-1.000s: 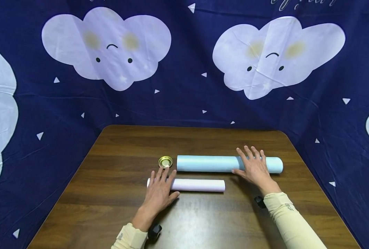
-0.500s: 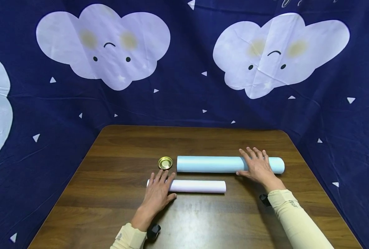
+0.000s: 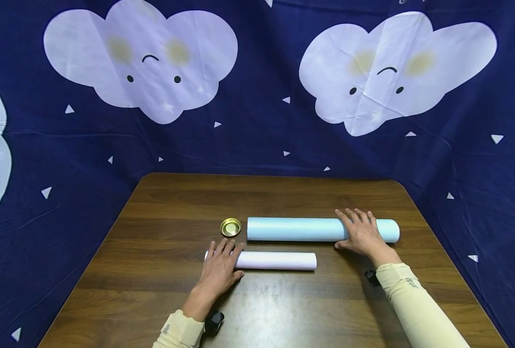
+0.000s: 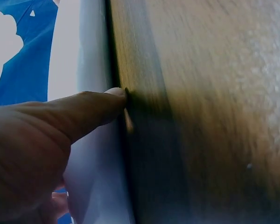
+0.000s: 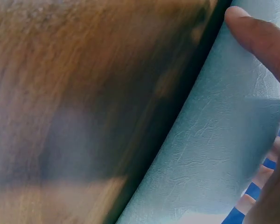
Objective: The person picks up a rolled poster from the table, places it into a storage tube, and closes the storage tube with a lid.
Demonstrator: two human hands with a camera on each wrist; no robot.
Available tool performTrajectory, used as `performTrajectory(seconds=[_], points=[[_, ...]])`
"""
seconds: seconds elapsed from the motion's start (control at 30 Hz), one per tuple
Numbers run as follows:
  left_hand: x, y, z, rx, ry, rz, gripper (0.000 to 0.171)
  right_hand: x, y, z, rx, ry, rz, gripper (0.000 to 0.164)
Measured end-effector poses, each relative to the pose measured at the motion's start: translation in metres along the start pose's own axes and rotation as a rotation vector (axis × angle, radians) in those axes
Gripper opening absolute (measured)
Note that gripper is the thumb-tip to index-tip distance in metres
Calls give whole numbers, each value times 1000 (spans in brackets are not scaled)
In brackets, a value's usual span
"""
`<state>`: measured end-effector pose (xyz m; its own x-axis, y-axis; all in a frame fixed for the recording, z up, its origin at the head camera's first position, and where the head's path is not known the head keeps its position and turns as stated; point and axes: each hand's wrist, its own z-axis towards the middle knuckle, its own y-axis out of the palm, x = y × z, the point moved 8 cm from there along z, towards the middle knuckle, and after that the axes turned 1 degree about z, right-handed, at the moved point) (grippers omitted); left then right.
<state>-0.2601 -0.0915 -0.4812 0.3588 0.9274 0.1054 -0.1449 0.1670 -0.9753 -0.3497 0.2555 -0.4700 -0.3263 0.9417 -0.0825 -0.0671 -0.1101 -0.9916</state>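
Note:
A white roll [image 3: 279,261], smooth and slim, lies sideways on the table. My left hand [image 3: 217,273] grips it near its left end: the fingers reach over the far side and the thumb [image 4: 91,109] presses along the near side. Behind it lies a longer, thicker light blue roll [image 3: 294,229], whose surface looks finely creased up close [image 5: 196,140]. Toward its right end my right hand [image 3: 365,236] holds it, thumb [image 5: 259,39] on the near side and fingertips past the far side. The palms hide part of both rolls.
A small round gold lid [image 3: 230,227], hollow side up, lies just left of the blue roll and beyond my left fingertips. The brown wooden table [image 3: 309,309] ends at a dark blue cloth [image 3: 257,121] printed with white clouds.
Both thumbs have drawn in closer to the rolls. The right hand has shifted slightly right. The rolls and lid stay about where they were, while the head view has moved a little.

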Motion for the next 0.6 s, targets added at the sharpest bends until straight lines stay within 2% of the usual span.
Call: performTrajectory(seconds=[0.3,0.6], points=[[-2,2,2,-1,-7,-8,67,3,8,0,-41,-3,19,97],[-2,3,4,-6,-7,13,63,1,6,0,-2,-22,-5,93]])
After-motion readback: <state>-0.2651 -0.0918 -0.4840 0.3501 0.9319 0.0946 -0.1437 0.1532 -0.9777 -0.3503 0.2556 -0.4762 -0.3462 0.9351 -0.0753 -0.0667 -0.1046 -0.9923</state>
